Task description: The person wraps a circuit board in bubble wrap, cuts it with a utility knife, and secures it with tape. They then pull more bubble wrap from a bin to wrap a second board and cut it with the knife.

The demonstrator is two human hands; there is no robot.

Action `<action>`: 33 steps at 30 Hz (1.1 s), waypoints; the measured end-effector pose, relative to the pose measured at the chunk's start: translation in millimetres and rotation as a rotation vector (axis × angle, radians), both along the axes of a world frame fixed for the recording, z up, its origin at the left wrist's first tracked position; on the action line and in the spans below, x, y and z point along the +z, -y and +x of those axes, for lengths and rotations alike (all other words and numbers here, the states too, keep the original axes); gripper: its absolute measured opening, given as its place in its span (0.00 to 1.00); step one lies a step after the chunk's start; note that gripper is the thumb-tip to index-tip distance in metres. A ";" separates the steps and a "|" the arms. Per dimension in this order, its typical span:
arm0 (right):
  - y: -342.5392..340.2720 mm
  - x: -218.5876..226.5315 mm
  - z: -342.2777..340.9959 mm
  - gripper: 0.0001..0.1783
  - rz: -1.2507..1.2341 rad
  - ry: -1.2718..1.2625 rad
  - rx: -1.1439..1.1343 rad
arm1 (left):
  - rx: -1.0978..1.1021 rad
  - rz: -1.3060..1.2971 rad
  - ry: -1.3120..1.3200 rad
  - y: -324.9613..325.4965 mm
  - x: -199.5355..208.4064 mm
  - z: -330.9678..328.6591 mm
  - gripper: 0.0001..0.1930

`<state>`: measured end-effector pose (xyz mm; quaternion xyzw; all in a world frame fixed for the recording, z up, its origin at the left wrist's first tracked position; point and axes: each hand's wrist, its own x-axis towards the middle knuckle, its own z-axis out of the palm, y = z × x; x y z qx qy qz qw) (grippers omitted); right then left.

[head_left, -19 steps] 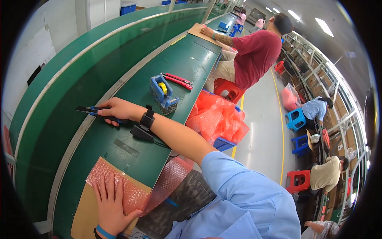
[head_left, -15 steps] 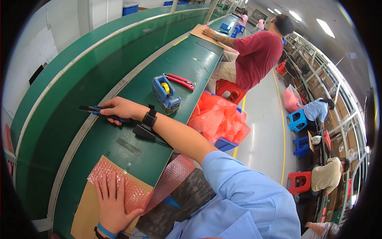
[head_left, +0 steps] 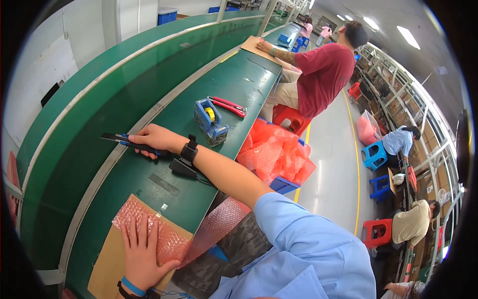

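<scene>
Clasping a black cutter (head_left: pixel 115 137), my right fingers (head_left: pixel 144 132) curl closed at nine o'clock. At eight, my left fingers (head_left: pixel 143 231) lie spread on bubble wrap (head_left: pixel 172 240).

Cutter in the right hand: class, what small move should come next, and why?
Probably bring the cutter in the right hand toward the pink bubble wrap: the left hand presses it flat over brown cardboard, and the blade points away.

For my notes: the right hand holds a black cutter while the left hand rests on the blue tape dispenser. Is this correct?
Not quite: the head view shows the left hand resting on pink bubble wrap. The right hand holds the black cutter.
</scene>
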<state>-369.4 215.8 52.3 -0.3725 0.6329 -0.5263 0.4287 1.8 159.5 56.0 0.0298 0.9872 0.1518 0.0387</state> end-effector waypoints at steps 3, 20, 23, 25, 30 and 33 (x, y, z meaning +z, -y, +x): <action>-0.4 0.1 1.5 0.26 0.008 -0.004 -0.004 | -0.016 -0.012 -0.015 1.7 -3.3 -0.5 0.63; -0.1 -5.5 -4.3 0.27 0.025 -0.033 0.003 | 0.020 -0.018 -0.029 3.4 -6.2 1.1 0.61; -1.2 -9.4 -6.1 0.26 0.028 -0.037 0.027 | -0.045 -0.022 -0.086 -0.9 -1.4 -4.9 0.61; -4.2 -4.6 -7.8 0.26 0.037 -0.080 0.006 | -0.034 -0.033 -0.078 0.0 0.1 -0.8 0.61; 3.3 -4.3 4.5 0.25 0.005 -0.051 -0.010 | -0.019 -0.017 -0.071 2.3 -5.8 7.4 0.61; 2.0 -3.5 5.0 0.25 0.008 -0.064 0.012 | -0.028 -0.006 -0.071 1.9 -4.1 2.9 0.61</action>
